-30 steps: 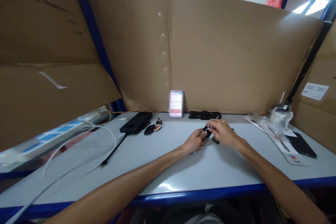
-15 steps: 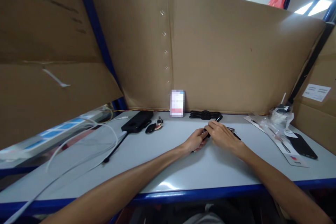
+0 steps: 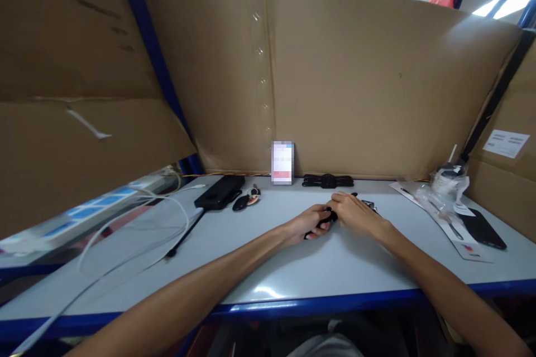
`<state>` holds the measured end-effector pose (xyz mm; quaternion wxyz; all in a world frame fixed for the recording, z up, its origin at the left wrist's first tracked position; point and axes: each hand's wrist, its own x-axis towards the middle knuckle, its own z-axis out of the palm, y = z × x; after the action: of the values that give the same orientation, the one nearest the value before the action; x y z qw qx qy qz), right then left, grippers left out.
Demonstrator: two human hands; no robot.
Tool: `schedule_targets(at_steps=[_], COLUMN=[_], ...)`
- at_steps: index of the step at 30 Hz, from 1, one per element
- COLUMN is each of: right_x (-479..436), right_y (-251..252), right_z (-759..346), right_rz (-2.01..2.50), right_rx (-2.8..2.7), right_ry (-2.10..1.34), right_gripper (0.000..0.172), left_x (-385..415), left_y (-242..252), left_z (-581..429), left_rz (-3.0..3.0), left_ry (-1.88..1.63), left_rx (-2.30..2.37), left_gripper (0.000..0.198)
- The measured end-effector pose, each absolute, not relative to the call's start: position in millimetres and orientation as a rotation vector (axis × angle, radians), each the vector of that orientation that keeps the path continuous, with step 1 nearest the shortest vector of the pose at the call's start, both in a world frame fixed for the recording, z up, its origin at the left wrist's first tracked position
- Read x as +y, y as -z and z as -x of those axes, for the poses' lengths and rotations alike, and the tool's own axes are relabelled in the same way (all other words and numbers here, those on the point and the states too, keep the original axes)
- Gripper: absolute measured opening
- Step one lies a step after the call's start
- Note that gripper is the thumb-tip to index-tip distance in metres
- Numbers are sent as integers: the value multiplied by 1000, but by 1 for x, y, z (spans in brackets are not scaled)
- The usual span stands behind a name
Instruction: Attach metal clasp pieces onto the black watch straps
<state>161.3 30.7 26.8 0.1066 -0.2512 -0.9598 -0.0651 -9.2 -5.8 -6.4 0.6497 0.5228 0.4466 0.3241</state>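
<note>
Near the middle of the grey-white table (image 3: pixel 293 281), my left hand (image 3: pixel 312 224) is closed around a small black object (image 3: pixel 333 216). My right hand (image 3: pixel 348 211) meets it from the right, fingers bent over the same object, whose shape is mostly hidden. A black tip shows just past my right hand's knuckles. Behind my right wrist lies a small shiny metallic item (image 3: pixel 370 206), partly covered. Farther back rests a bundle of black straps (image 3: pixel 328 181). Left of it a lit phone (image 3: pixel 282 163) leans upright against the cardboard.
A black box-shaped device (image 3: pixel 219 192), a key fob (image 3: pixel 240 203) and white cables (image 3: pixel 125 256) lie left. A power strip (image 3: pixel 84 215) runs along the left edge. At right are a dark phone (image 3: pixel 484 228), plastic packaging (image 3: pixel 454 223) and a bagged roll (image 3: pixel 449 181). Cardboard (image 3: pixel 355 78) walls the back.
The black object between my hands has tilted, and its part past my right fingers now sits lower, away from the strap bundle. My left hand has shifted slightly. The view has moved a little.
</note>
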Motion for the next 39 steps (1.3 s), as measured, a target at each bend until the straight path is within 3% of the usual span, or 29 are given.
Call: schedule_targets(at_steps=[7,17,23,27,32,39], right_x=[46,42,42,44,44,38], right_y=[-21,-17,-14,-14,-21,-23], right_z=[-164,-152,-153,-157,-160,-160], right_rz=[696,1025,1065,1056,975,904], right_rx=[-2644,-2354,-2403,-2474,-2437,-2393], right_ry=[-216,-450,-143,25,-108,-219], right_gripper=[30,11,9,21,15,21], left_x=[-4,0,1,1,0,-1], left_y=[3,5,2,1,2,0], left_z=[12,13,16,18,18,16], left_rz=[-1171,-1143,-1124,-1112,-1111,-1131], left_ry=[-689,-650,-621,-616,-629,-629], left_rx=[978,980,953,936,941,954], left_gripper=[12,14,16,18,18,15])
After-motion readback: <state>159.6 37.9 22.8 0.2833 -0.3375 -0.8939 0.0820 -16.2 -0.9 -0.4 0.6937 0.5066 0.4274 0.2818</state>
